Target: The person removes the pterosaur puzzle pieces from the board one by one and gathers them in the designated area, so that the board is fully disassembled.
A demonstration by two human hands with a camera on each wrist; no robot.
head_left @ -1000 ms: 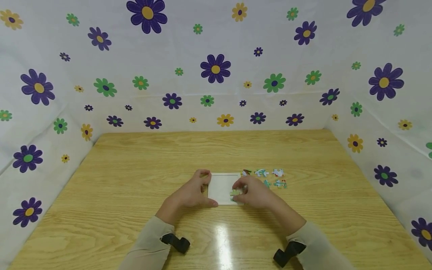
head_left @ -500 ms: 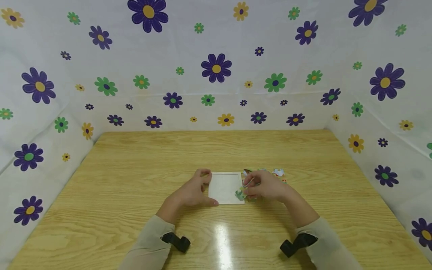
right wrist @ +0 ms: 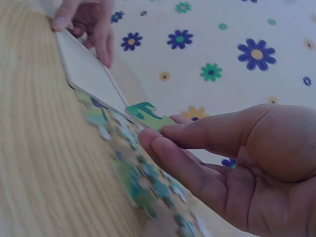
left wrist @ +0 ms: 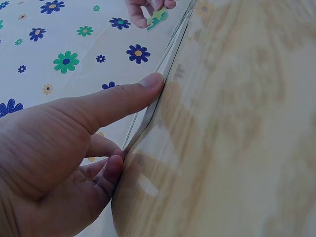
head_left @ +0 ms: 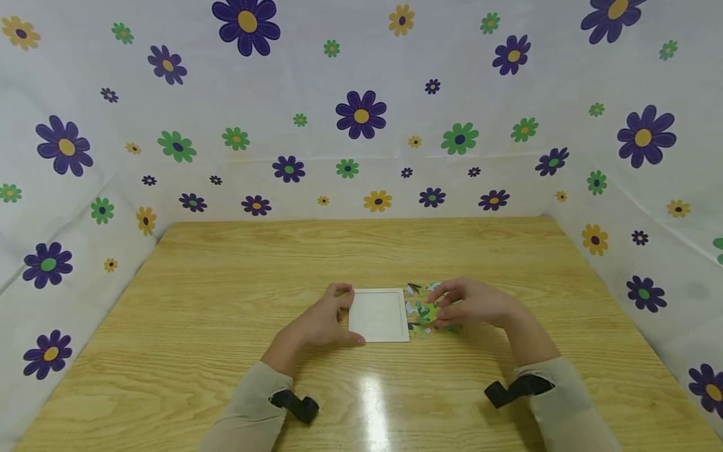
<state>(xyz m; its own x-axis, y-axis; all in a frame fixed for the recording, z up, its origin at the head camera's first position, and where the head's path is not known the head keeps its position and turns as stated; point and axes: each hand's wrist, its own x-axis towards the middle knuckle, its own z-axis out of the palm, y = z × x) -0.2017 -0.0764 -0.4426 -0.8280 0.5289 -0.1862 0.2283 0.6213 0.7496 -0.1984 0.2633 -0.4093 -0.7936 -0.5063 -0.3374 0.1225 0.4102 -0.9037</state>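
Note:
A white square puzzle tray [head_left: 377, 315] lies flat on the table, its recess bare. My left hand [head_left: 322, 321] holds it along the left side, thumb near the front corner and fingers at the back corner. In the left wrist view, the thumb and curled fingertips touch the tray's edge. To the right of the tray, my right hand [head_left: 477, 302] pinches a green jigsaw piece [right wrist: 150, 116] between thumb and fingers, raised above other pieces. Several loose jigsaw pieces [right wrist: 131, 180] in green, white and blue lie beside the tray, partly hidden by the right hand in the head view.
The wood-grain table [head_left: 254, 257] is bounded at the back and sides by a white cloth [head_left: 316, 81] printed with flowers. Black straps with small devices [head_left: 296, 405] sit on both wrists.
My right hand has lifted the green piece out of the tray's lower right area and carried it rightward over the loose pieces. The left hand and tray have stayed put.

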